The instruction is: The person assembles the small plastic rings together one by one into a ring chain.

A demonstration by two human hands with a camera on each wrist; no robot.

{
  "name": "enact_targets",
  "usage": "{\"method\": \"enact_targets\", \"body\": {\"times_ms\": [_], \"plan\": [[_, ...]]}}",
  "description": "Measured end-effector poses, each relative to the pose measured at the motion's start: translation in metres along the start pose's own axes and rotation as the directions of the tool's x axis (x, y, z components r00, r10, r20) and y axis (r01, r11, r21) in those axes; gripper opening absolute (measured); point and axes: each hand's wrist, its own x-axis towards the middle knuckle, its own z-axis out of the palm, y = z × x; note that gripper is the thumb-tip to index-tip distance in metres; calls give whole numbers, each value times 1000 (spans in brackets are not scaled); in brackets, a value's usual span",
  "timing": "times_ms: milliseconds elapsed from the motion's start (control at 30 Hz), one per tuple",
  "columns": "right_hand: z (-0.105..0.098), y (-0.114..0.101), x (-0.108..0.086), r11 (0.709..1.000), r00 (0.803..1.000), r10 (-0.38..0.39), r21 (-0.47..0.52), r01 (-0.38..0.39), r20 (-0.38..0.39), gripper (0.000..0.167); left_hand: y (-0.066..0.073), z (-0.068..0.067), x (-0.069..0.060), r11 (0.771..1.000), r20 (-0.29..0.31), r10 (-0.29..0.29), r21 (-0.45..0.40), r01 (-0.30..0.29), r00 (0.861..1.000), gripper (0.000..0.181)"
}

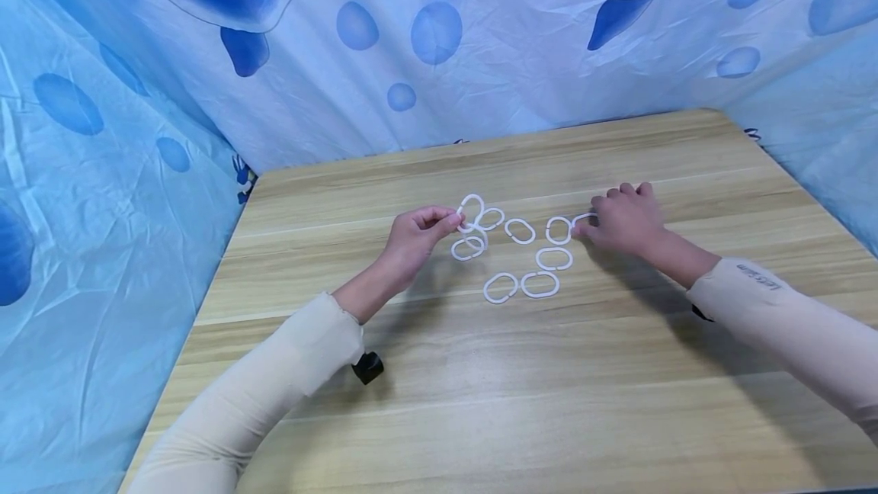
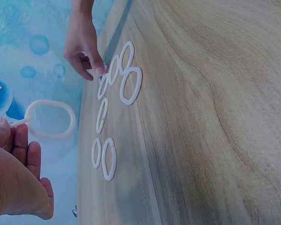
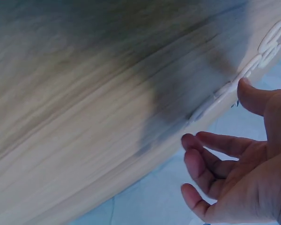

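Note:
Several white oval plastic links lie on the wooden table in a loose curve. In the head view my left hand (image 1: 415, 241) is raised at the left of them. Its thumb and fingers pinch one white link (image 2: 21, 122), seen edge-on in the left wrist view, and a second link (image 2: 74, 120) is joined to it. My right hand (image 1: 626, 219) is low at the right end of the curve, beside a link (image 1: 581, 216) partly hidden by it. From the right wrist view, its thumb and loosely bent fingers stand apart, with links lying on the table beyond them.
The wooden table (image 1: 439, 410) spreads around the links. Blue curtains (image 1: 274, 117) with whale and bubble prints hang behind and beside it. A small black device (image 1: 368, 367) shows under the left sleeve.

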Motion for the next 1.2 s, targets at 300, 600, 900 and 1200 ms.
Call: {"method": "enact_targets", "body": {"times_ms": [300,600,900,1200], "plan": [[4,-8,0,1000,1000,15,-2,-15,18,45,0,-2,0,1000,1,3,2,-3,1000,22],[3,-10,4,995,996,76,57,-79,52,48,1,0,0,1000,-1,-11,14,11,1000,21],[3,-7,8,987,988,106,106,-118,115,51,0,1,0,1000,-8,-13,-26,13,1000,21],[5,-7,6,993,996,58,97,-64,69,43,0,1,0,999,-14,-11,-36,10,1000,19]]}}
